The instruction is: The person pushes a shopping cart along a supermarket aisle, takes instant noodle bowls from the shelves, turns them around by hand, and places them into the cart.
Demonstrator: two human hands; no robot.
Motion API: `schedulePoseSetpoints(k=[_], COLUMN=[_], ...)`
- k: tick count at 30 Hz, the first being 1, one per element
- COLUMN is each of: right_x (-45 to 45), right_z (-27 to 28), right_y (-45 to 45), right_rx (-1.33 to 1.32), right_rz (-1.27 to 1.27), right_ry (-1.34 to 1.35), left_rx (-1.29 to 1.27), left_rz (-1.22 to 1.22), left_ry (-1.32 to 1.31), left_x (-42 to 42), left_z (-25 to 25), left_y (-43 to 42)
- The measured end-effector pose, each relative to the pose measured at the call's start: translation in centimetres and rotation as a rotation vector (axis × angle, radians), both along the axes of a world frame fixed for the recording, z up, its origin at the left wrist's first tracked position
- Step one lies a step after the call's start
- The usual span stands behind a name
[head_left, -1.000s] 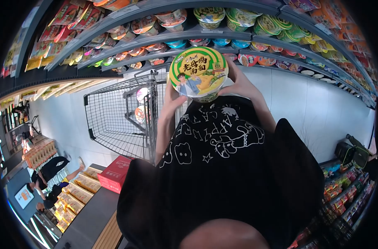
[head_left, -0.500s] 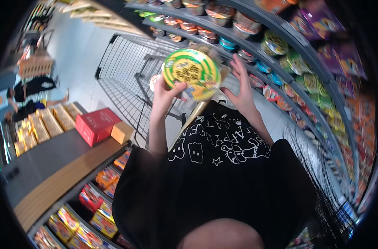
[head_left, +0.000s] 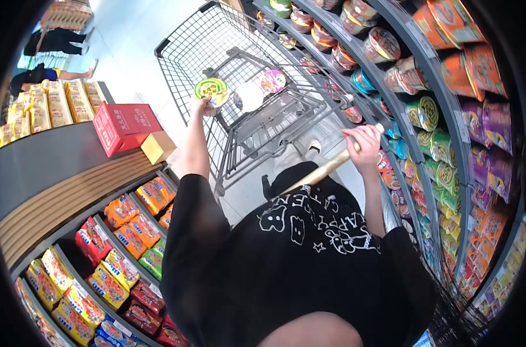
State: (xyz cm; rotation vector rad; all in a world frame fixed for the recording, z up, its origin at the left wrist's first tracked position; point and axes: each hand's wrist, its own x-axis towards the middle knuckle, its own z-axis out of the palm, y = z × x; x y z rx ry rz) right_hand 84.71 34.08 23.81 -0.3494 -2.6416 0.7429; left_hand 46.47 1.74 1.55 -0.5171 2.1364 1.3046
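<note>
My left hand point(head_left: 207, 108) reaches out over the left side of the shopping cart point(head_left: 185, 43), its fingers closed on the edge of an instant noodle cup point(head_left: 211, 91) with a green and yellow lid. Two more cups lie in the cart: one with a pink-purple lid point(head_left: 273, 81), and a whitish one point(head_left: 248, 97) beside it. My right hand point(head_left: 362, 144) is wrapped round the pale gold cart handle point(head_left: 323, 172), near its right end.
Shelves of noodle cups point(head_left: 423, 113) and bagged packs line the right side. On the left are bright noodle packs point(head_left: 121, 211), a counter point(head_left: 43, 159), a red box point(head_left: 124, 128) and a small yellow box point(head_left: 157, 147). Two people point(head_left: 55, 41) are at the far left.
My left hand has carried the green-lidded cup forward, away from my chest and over the cart. The right hand, open beside the cup before, has come down onto the cart handle.
</note>
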Motion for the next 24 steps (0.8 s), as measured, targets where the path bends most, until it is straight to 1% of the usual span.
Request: schedulePoseSetpoints(k=[2,4,5,7,10,11,14,18,21,24], right_x=[-0.4,-0.6,-0.6,-0.7,-0.8,-0.8,-1.1,-1.5,-1.7,-1.7], right_z=[0.4,0.9,0.9,0.9,1.3,1.3,1.3,1.4,1.5,1.2], right_y=[-0.2,-0.4,-0.5,-0.3,-0.8,-0.8,-0.7,-1.1,-1.2,-1.3], right_rx=[-0.002,0.016,-0.005,0.012,0.017,0.022,0.039,0.019,0.037,0.043], right_rz=[-0.031,-0.052,-0.058,-0.066,-0.105,-0.113,-0.15,-0.187,-0.199,-0.219], right_ry=[-0.024,-0.089,-0.101,-0.139,-0.192,-0.203,-0.243,-0.278,-0.282,-0.287], left_rx=[0.014,0.074,0.078,0.214,0.268,0.274,0.286,0.267,0.262,0.249], left_rz=[0.013,0.173,0.162,0.272,0.353,0.364,0.444,0.538,0.597,0.607], left_ry=[0.04,0.052,0.042,0.129,0.127,0.106,0.036,-0.127,-0.269,-0.353], left_x=[-0.3,-0.8,-1.3,-2.5,-3.7,-3.8,-4.1,-0.7,3.1,5.5], left_z=[-1.8,-3.2,-3.8,-5.9,-8.6,-9.0,-13.6,-17.4,-18.6,-17.7], left_y=[-0.4,0.2,0.4,1.0,1.9,2.7,1.7,-0.3,-1.5,-1.9])
